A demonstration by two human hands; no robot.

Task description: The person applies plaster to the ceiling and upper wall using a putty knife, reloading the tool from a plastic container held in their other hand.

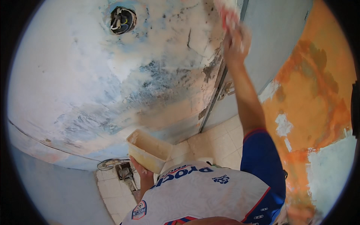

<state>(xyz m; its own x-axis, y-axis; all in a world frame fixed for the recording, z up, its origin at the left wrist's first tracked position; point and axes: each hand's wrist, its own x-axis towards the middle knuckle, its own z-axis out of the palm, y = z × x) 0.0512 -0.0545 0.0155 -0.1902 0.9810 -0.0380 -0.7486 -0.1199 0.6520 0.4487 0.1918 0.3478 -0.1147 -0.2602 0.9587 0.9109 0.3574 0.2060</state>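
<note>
My left hand (pixel 144 170) grips an open plastic tub (pixel 150 148) by its side, low in front of my body. The tub is cream coloured, tilted, and its inner walls are smeared with a pale paste. High at the upper right, my right arm is stretched out along the edge of the wall. Smeared by motion, my right hand (pixel 236 47) is closed round a tool with a red handle (pixel 229 18). The working end of that tool is too blurred to tell its kind. It is close to the patchy white wall (pixel 157 82), beside the door frame.
An open round electrical box (pixel 123 20) with loose wires sits in the wall. A grey door (pixel 277 33) with a metal handle (pixel 226 90) stands right of it. Further right is an orange wall (pixel 300 101) with pale patches. Coiled cable (pixel 108 164) and a dark object (pixel 125 171) lie by the tiled floor (pixel 112 187).
</note>
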